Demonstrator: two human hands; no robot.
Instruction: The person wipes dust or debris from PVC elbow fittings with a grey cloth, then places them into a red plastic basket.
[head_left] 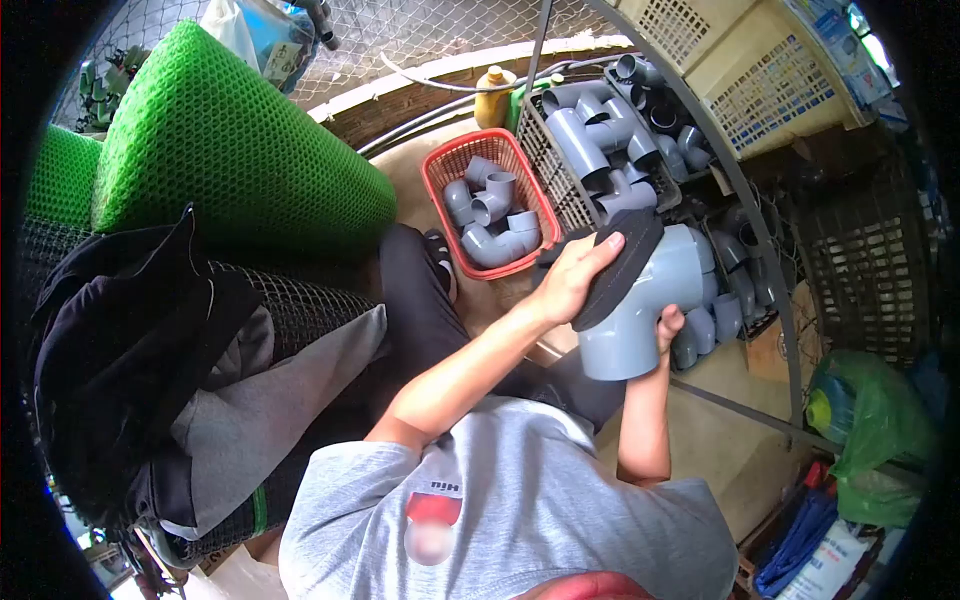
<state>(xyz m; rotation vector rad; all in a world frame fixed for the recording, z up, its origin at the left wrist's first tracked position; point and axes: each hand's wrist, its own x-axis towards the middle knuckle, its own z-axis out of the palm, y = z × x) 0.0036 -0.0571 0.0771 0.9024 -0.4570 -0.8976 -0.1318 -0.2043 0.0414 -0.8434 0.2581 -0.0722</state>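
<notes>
My left hand (pixel 580 272) is closed on a folded black cloth (pixel 628 262), which lies against the side of a large grey plastic pipe tee (pixel 665 275). My right hand (pixel 670 326) grips the tee from the right; most of its fingers are hidden behind the fitting. One open end of the tee points down toward my lap. Just beyond my left hand stands a red plastic basket (pixel 432 190) holding several grey elbow and tee fittings (pixel 492 195).
Behind the tee, a grey crate (pixel 540 150) is filled with more pipe fittings (pixel 580 140), beside metal rack posts (pixel 765 230). Rolls of green plastic mesh (pixel 240 140) and dark clothing (pixel 120 350) are at left. A yellow bottle (pixel 494 98) stands behind the basket. A green bag (pixel 880 450) hangs at right.
</notes>
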